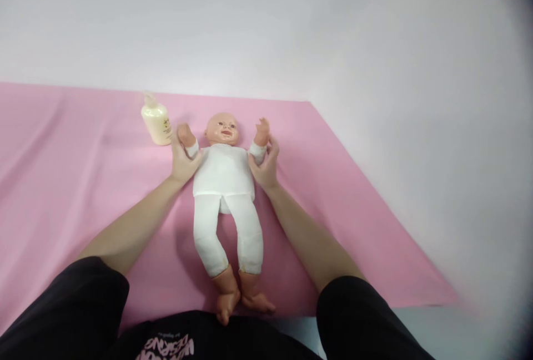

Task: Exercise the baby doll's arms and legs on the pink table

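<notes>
Doll (225,174) supine on pink sheet (66,171), between my hands.
Left hand (183,160) and right hand (264,166) each cup an upper arm, fingers loosely curled.

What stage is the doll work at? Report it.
Done: the baby doll lies face-up on the pink sheet. In hand: left hand and right hand clasp its upper arms. Left: the lotion bottle stands untouched beside its head.
</notes>
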